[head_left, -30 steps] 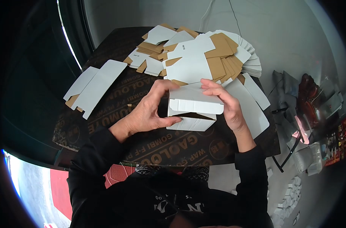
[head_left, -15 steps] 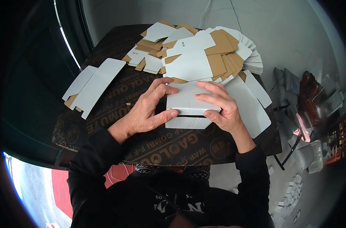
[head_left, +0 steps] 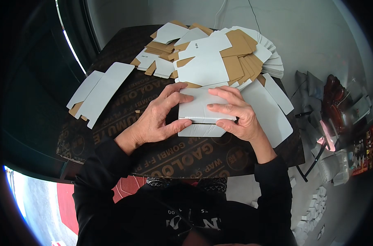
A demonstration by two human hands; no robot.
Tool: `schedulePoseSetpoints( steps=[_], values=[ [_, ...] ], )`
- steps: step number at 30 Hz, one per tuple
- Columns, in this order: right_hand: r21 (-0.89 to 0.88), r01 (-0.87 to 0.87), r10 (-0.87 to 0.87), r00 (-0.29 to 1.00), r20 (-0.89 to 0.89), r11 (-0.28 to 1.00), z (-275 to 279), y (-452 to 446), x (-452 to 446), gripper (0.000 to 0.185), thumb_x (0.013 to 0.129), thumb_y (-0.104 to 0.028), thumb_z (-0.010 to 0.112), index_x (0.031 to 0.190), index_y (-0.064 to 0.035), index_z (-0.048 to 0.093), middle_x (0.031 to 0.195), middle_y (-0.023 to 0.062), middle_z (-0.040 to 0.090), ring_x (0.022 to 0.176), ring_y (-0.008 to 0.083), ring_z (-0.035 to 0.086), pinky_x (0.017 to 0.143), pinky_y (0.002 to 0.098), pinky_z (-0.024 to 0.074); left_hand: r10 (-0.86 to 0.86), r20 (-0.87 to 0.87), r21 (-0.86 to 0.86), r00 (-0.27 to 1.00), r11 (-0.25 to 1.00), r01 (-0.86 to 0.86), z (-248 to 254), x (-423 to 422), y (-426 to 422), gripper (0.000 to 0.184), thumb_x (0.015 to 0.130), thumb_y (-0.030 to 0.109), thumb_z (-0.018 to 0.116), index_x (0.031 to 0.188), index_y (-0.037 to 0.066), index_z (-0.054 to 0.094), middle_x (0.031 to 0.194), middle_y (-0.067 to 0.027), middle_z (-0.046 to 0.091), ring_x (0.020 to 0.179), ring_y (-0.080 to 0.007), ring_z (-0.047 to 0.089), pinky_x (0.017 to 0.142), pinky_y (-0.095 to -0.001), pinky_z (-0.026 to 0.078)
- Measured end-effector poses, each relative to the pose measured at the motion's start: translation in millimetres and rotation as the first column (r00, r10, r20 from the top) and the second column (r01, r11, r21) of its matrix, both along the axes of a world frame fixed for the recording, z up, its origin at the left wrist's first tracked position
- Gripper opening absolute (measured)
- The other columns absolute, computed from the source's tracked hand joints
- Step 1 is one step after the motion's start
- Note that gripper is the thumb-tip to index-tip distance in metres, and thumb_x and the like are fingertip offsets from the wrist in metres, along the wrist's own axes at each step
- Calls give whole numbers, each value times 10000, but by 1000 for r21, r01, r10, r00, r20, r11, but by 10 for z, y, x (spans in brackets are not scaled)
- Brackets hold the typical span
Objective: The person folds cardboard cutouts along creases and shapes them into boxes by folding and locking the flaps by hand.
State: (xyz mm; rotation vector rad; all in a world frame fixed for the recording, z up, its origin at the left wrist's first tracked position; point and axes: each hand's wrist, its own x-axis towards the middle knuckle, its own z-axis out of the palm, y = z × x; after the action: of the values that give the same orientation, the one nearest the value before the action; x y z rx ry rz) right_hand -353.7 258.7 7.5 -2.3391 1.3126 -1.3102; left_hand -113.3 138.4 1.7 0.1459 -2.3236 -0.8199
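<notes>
A small white cardboard box (head_left: pixel 199 110) stands on the dark printed board tabletop, in front of me. Only a thin dark slit shows between its lid and its front wall. My left hand (head_left: pixel 158 111) grips the box's left side, with the fingers on top and the thumb at the front lid edge. On the other side, my right hand (head_left: pixel 235 112) presses its fingers on the lid, its thumb against the front edge near the right corner. Behind the box, a pile of flat white-and-brown box blanks (head_left: pixel 203 65) reaches almost to my fingertips.
Two flat blanks (head_left: pixel 106 92) lie at the table's left, and another large white blank (head_left: pixel 268 112) lies by my right wrist. Fanned blanks (head_left: pixel 272 61) are at the back right. Beyond the table (head_left: pixel 182 158), many small white boxes (head_left: pixel 313 209) cover part of the floor.
The dark gap under the lid's front edge has narrowed as the lid went down. My right thumb and fingers have shifted slightly left along the lid.
</notes>
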Motion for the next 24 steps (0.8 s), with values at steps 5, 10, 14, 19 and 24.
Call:
schedulePoseSetpoints(
  steps=[5, 10, 14, 19, 24],
  values=[
    [18, -44, 44, 999, 23, 999, -8, -1, -9, 346, 767, -138, 704, 1109, -105, 747, 1357, 102, 579, 1295, 296, 430, 1107, 441, 348, -24, -14, 45, 1000, 999, 24, 2, -9, 32, 427, 880, 301, 694, 1232, 69, 624, 1447, -220, 424, 1255, -399, 496, 1011, -458, 447],
    [33, -75, 73, 996, 45, 997, -20, -11, -17, 335, 777, -125, 703, 1109, -125, 751, 1359, 82, 575, 1307, 282, 417, 1119, 428, 338, -19, 0, -63, 1000, 998, 19, 49, -8, 24, 392, 883, 259, 683, 1240, 98, 664, 1457, -175, 470, 1331, -385, 447, 1106, -486, 356],
    [42, -86, 84, 995, 53, 995, -23, -11, -26, 326, 788, -148, 689, 1107, -123, 752, 1371, 84, 567, 1318, 286, 407, 1126, 433, 326, -24, -1, -200, 1000, 979, 23, 62, -22, 19, 365, 892, 224, 665, 1242, 124, 677, 1437, -132, 516, 1374, -362, 416, 1168, -504, 268],
    [40, -92, 90, 994, 57, 995, -22, -17, -20, 324, 796, -177, 675, 1106, -121, 752, 1380, 86, 560, 1325, 288, 396, 1130, 437, 316, -103, -41, -132, 994, 986, 96, 40, -33, 35, 338, 905, 191, 639, 1237, 139, 681, 1396, -99, 564, 1395, -333, 399, 1202, -516, 190],
    [44, -87, 85, 995, 43, 995, -23, -12, -19, 325, 795, -193, 668, 1100, -118, 753, 1384, 91, 556, 1329, 291, 391, 1131, 440, 314, -141, -31, -138, 989, 981, 136, 23, -34, 27, 329, 911, 180, 627, 1232, 133, 683, 1382, -105, 575, 1391, -318, 408, 1199, -518, 203]
  ],
)
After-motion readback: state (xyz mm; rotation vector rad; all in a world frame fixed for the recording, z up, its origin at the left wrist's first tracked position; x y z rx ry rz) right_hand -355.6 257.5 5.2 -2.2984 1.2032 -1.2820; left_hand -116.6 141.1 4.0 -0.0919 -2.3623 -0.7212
